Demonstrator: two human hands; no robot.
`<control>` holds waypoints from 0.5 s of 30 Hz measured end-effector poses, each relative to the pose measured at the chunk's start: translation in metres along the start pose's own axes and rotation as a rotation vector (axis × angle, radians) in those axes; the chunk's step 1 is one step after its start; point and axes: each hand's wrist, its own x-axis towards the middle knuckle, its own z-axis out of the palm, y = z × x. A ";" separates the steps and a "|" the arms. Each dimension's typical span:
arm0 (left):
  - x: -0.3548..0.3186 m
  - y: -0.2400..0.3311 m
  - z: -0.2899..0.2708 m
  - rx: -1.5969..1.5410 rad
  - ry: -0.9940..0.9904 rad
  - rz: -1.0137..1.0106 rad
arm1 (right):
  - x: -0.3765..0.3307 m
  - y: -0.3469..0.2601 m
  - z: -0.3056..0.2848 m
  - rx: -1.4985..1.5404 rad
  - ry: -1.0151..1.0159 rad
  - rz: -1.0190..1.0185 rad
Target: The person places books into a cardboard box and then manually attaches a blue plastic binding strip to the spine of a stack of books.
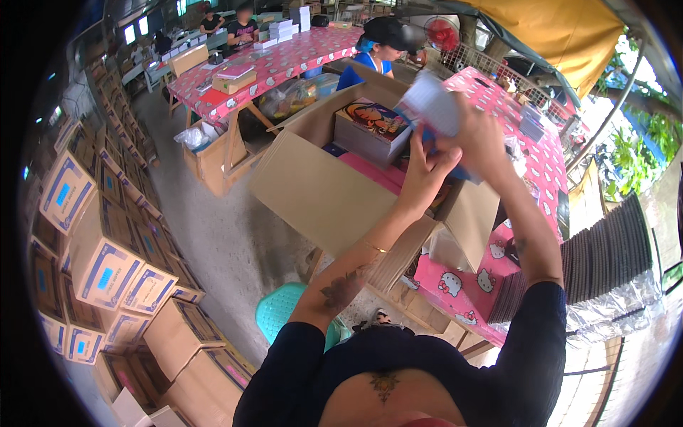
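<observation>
A thick stack of notebooks [435,107], with pale page edges and some blue on its covers, is tilted above an open cardboard box [320,192]. Its outline is smeared by motion. My right hand [485,139] grips the stack from the right side. Lower down, my left hand [429,171] is closed round its near end, thumb toward me. Inside the box, on the left, stands another notebook stack [373,128] with a colourful cartoon cover. Beside it lies a pink cover [366,171]. Part of the box's inside is hidden behind my hands.
The box stands on a table with a pink patterned cloth [452,285]. A tall row of dark-edged flat sheets [605,249] is at the right. Below is a green stool [281,313]. Cartons [107,274] are piled at left. A person in blue [377,60] sits beyond the box.
</observation>
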 end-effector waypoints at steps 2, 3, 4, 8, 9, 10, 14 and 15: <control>0.003 0.023 0.024 -0.256 0.026 -0.041 | -0.023 -0.022 0.003 -0.121 0.181 -0.174; 0.004 0.031 0.028 -0.366 0.049 -0.085 | -0.027 -0.031 0.007 -0.241 0.245 -0.193; 0.003 0.039 0.025 -0.468 0.088 -0.120 | -0.028 -0.043 0.012 -0.303 0.280 -0.227; 0.001 0.045 0.012 -0.557 0.017 -0.115 | -0.027 -0.060 0.024 -0.690 0.267 -0.246; 0.001 0.047 0.003 -0.580 0.009 -0.129 | -0.030 -0.068 0.028 -0.703 0.282 -0.264; 0.002 0.048 -0.006 -0.602 0.001 -0.143 | -0.032 -0.073 0.037 -0.722 0.241 -0.248; -0.001 0.032 -0.030 -0.613 -0.032 -0.220 | -0.047 -0.074 0.049 -0.642 0.093 -0.230; -0.002 0.026 -0.037 -0.606 -0.035 -0.238 | -0.052 -0.074 0.052 -0.607 0.081 -0.240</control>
